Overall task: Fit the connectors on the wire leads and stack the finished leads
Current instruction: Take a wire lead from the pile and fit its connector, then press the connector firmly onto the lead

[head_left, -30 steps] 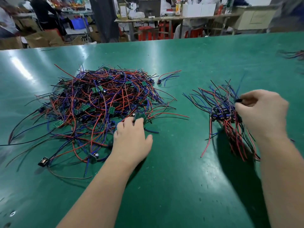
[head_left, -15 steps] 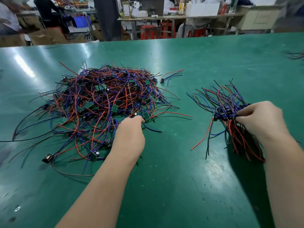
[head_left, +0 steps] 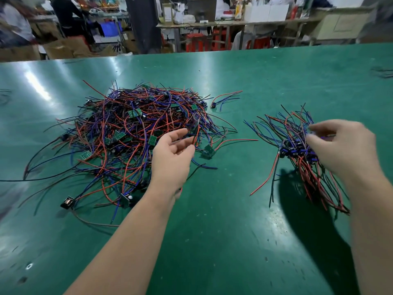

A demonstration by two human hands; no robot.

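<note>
The left grip (head_left: 172, 155) hangs palm-up at the near right edge of the tangled heap (head_left: 119, 133) of red, blue and black wire leads. Its thumb and fingers are loosely spread. A blurred red-and-black lead (head_left: 196, 129) stands upright right at its fingertips (head_left: 190, 145), but whether they pinch it cannot be told. Just right of that hand a small green board (head_left: 208, 150) lies on the green surface (head_left: 223, 220) with wires trailing from it.

The right grip (head_left: 344, 150), blurred, hovers over the stack of finished leads (head_left: 295, 151). Its fingers are curved and its thumb and forefinger are parted, with nothing plainly between them. The stack's dark connectors are bunched together at its middle, and the wires fan out toward and away from the person.

The heap and the stack lie well apart. More green boards (head_left: 134, 113) are scattered through the heap, and a black connector (head_left: 67, 202) sits at its near left edge. A single loose lead (head_left: 225, 97) lies beyond the heap's far right side. Workbenches and cartons stand behind the surface.
</note>
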